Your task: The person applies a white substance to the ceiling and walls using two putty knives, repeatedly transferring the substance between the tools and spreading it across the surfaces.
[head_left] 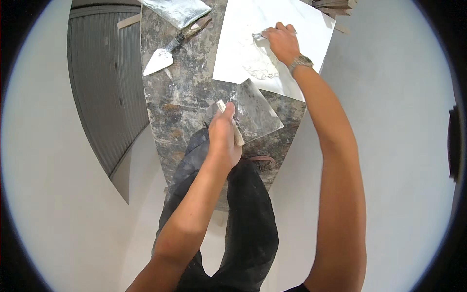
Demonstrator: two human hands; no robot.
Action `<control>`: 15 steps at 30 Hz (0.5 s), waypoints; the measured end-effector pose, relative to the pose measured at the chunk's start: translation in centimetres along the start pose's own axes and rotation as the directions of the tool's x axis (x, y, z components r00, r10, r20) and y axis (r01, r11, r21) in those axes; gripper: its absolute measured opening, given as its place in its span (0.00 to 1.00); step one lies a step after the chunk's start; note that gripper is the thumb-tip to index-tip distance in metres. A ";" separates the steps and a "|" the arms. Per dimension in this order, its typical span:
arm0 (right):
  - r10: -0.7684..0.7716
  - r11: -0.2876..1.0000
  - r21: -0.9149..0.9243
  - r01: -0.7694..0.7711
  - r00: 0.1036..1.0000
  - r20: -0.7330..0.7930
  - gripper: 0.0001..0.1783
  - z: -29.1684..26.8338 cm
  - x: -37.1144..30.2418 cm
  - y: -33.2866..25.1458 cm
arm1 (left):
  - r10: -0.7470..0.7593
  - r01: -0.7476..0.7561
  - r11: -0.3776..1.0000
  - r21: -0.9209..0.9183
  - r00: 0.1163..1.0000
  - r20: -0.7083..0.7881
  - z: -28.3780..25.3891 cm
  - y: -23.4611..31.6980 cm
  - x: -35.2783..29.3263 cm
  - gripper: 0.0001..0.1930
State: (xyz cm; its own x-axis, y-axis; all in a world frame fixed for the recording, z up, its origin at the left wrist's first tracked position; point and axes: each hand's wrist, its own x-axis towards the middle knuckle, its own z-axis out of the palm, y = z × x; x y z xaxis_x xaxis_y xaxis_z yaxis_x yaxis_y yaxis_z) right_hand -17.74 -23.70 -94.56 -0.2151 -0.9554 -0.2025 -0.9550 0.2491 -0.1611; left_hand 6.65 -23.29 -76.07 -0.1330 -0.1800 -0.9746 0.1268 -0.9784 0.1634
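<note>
Over white panel (pixel 309 34), right grip (pixel 283 43), left grip (pixel 224 134) holding trowel (pixel 259 114)

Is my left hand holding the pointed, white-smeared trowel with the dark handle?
No: that trowel lies on the stained grey board, and your left hand grips a pale-handled flat plate.

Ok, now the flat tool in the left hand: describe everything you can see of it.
The flat tool has a thin, straight-edged grey blade, metal by its look, smudged with pale residue. Its narrow, pale handle is in the left hand's grip, thumb near the far end. It sits over the stained table, one blade corner overlapping the white sheet's near edge in view; whether they touch is unclear.
</note>
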 end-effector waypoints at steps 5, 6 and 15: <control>-0.036 0.997 -0.066 0.042 0.996 0.084 0.13 0.6 -3.3 0.4 | 0.118 -0.122 0.990 0.067 0.991 0.064 -0.1 0.8 -0.2 0.19; -0.039 0.997 -0.069 0.045 0.996 0.082 0.13 0.3 -4.7 0.6 | 0.139 -0.142 0.989 0.045 0.988 0.073 -0.2 0.8 -0.3 0.19; 0.502 0.601 0.416 -0.682 0.728 0.468 0.22 3.3 -9.3 5.2 | 0.336 -0.348 0.933 0.087 0.933 0.131 0.2 0.5 -1.9 0.18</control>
State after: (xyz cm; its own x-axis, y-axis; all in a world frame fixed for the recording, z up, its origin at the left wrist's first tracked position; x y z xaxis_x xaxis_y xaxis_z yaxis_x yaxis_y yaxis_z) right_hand -20.01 -13.04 -96.74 -0.5399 -0.4958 -0.6801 -0.3427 0.8676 -0.3604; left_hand 6.78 -23.45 -74.13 -0.2102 -0.5100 -0.8341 0.0790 -0.8592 0.5055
